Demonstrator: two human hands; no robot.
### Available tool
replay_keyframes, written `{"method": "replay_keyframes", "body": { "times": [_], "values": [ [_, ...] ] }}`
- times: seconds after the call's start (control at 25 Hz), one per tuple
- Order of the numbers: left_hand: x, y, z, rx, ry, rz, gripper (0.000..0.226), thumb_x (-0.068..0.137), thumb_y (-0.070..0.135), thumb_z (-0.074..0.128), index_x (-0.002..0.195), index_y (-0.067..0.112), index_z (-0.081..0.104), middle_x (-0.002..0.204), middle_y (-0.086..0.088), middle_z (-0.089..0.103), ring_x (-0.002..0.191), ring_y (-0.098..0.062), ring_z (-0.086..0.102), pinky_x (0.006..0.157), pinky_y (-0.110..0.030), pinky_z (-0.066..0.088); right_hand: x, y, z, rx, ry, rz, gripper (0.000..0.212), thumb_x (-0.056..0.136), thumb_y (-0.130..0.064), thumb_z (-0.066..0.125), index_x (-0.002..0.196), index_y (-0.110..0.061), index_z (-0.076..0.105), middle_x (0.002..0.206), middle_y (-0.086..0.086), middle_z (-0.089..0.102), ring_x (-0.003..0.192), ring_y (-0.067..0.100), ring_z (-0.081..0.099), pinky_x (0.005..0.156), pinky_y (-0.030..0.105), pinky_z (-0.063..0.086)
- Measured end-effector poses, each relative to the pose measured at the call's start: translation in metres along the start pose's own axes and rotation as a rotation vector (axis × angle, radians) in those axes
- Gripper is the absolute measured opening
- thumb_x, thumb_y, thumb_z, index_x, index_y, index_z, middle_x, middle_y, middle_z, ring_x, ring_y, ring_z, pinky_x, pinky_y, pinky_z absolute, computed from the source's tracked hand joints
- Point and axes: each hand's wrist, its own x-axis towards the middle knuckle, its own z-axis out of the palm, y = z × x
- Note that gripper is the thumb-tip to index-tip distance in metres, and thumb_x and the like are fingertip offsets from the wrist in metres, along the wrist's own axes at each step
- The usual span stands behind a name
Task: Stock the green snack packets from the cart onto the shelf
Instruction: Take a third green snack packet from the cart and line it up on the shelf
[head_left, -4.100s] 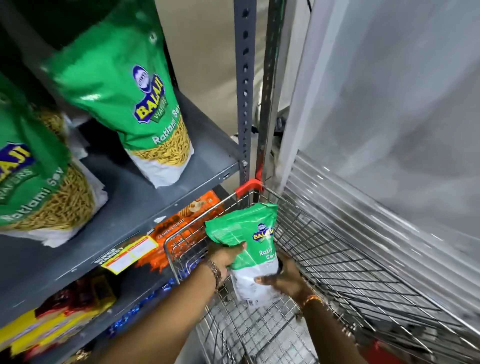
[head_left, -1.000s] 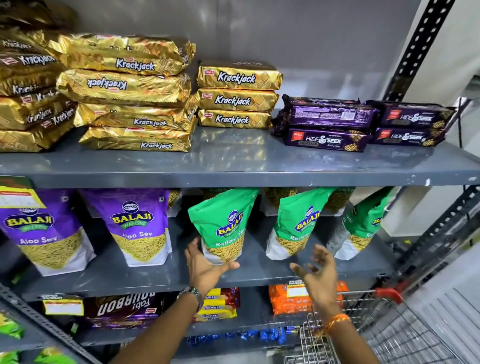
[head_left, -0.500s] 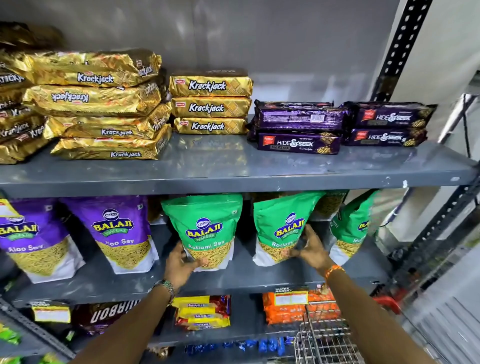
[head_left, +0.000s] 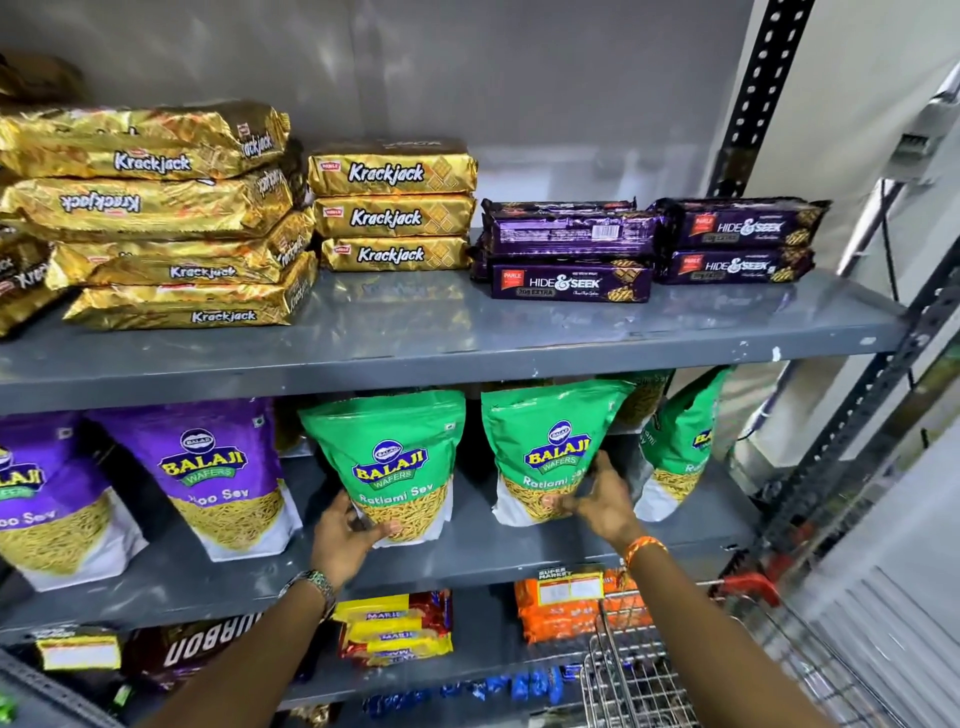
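Note:
Three green Balaji Ratlami Sev packets stand upright on the grey middle shelf (head_left: 467, 558). My left hand (head_left: 345, 540) grips the lower left corner of the left green packet (head_left: 389, 457). Around the lower right edge of the middle green packet (head_left: 543, 447), my right hand (head_left: 602, 499) has its fingers curled. A third green packet (head_left: 680, 447) leans at the right end, with more green packets partly hidden behind the front row. The wire cart (head_left: 649, 670) sits at the bottom right; its inside is mostly out of view.
Purple Balaji Aloo Sev packets (head_left: 218, 478) stand left of the green ones. Gold Krackjack packs (head_left: 392, 218) and purple Hide & Seek packs (head_left: 571, 280) lie on the shelf above. Biscuit packs (head_left: 395, 631) fill the lower shelf. A perforated upright post (head_left: 753, 104) bounds the rack's right side.
Both hands have settled onto the two front green packets, and the left packet now faces squarely forward. The view has moved closer to the shelf.

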Motion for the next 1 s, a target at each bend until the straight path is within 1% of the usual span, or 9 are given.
{"method": "replay_keyframes", "body": {
  "times": [0.12,0.28,0.4,0.52,0.6,0.68,0.8,0.88,1.0],
  "values": [
    [-0.002,-0.001,-0.001,0.001,-0.009,-0.016,0.062,0.066,-0.002,0.085,0.119,0.011,0.056,0.108,-0.012,0.072,0.098,-0.029,0.069,0.088,-0.047,0.056,-0.002,-0.002,-0.001,0.032,-0.013,0.007,0.078,0.062,0.005,0.09,0.125,0.0,0.045,0.121,0.012,0.064,0.12,0.029,0.058,0.099,0.035,0.048],
    [-0.003,-0.001,-0.006,0.022,-0.018,-0.013,0.064,0.066,0.003,0.087,0.12,0.016,0.056,0.109,-0.01,0.073,0.101,-0.03,0.069,0.087,-0.043,0.056,-0.006,-0.004,0.002,0.061,-0.022,-0.022,0.085,0.063,0.008,0.088,0.132,0.002,0.039,0.132,0.018,0.06,0.126,0.031,0.054,0.109,0.047,0.046],
    [-0.004,-0.002,-0.005,0.018,-0.047,-0.025,0.072,0.064,0.011,0.087,0.126,0.015,0.052,0.113,-0.01,0.07,0.104,-0.029,0.066,0.09,-0.045,0.055,-0.016,0.004,-0.005,0.136,0.007,-0.011,0.092,0.062,0.009,0.088,0.138,-0.001,0.037,0.129,0.009,0.053,0.122,0.021,0.049,0.105,0.036,0.045],
    [-0.013,0.0,-0.001,-0.024,-0.008,-0.037,0.075,0.067,-0.006,0.083,0.132,0.014,0.048,0.119,-0.003,0.065,0.112,-0.023,0.058,0.092,-0.034,0.049,-0.037,0.029,-0.029,0.327,0.269,0.093,0.058,0.063,0.015,0.085,0.103,-0.016,0.057,0.092,0.012,0.054,0.085,0.023,0.051,0.071,0.019,0.056],
    [-0.034,-0.006,0.003,-0.149,0.147,-0.098,0.071,0.073,-0.016,0.073,0.135,0.008,0.048,0.128,-0.002,0.059,0.12,-0.022,0.054,0.084,-0.027,0.051,-0.045,0.044,-0.057,0.322,0.529,0.108,0.057,0.061,0.013,0.087,0.094,-0.024,0.058,0.081,0.006,0.053,0.08,0.026,0.052,0.063,0.011,0.053],
    [-0.066,-0.011,0.018,-0.139,0.289,-0.173,0.056,0.078,-0.008,0.071,0.128,0.01,0.054,0.124,-0.007,0.062,0.104,-0.002,0.064,0.069,-0.014,0.055,-0.042,0.049,-0.088,0.184,0.612,0.162,0.069,0.059,0.003,0.092,0.115,-0.013,0.054,0.105,0.011,0.058,0.102,0.035,0.059,0.084,0.027,0.055],
    [-0.09,0.0,0.07,-0.209,0.197,-0.204,0.045,0.071,-0.023,0.069,0.104,0.006,0.059,0.081,-0.006,0.066,0.062,0.004,0.066,0.056,-0.001,0.05,-0.022,0.046,-0.118,0.073,0.408,0.157,0.112,0.057,0.003,0.093,0.147,0.001,0.027,0.149,0.022,0.036,0.138,0.036,0.04,0.118,0.05,0.036],
    [-0.088,0.025,0.103,-0.225,0.018,-0.173,0.06,0.066,-0.029,0.069,0.12,-0.006,0.054,0.092,-0.013,0.067,0.088,-0.013,0.066,0.073,-0.012,0.055,-0.006,0.042,-0.125,0.058,0.29,0.104,0.122,0.054,0.016,0.09,0.151,0.001,0.018,0.153,0.024,0.031,0.142,0.037,0.036,0.12,0.053,0.031],
    [-0.066,0.048,0.133,-0.152,-0.191,-0.189,0.09,0.07,-0.005,0.081,0.147,-0.001,0.035,0.146,-0.02,0.045,0.137,-0.031,0.043,0.113,-0.039,0.036,0.018,0.042,-0.122,0.161,0.194,0.037,0.122,0.048,0.033,0.081,0.148,0.002,0.018,0.147,0.029,0.041,0.135,0.046,0.045,0.112,0.063,0.038]
  ]
}}
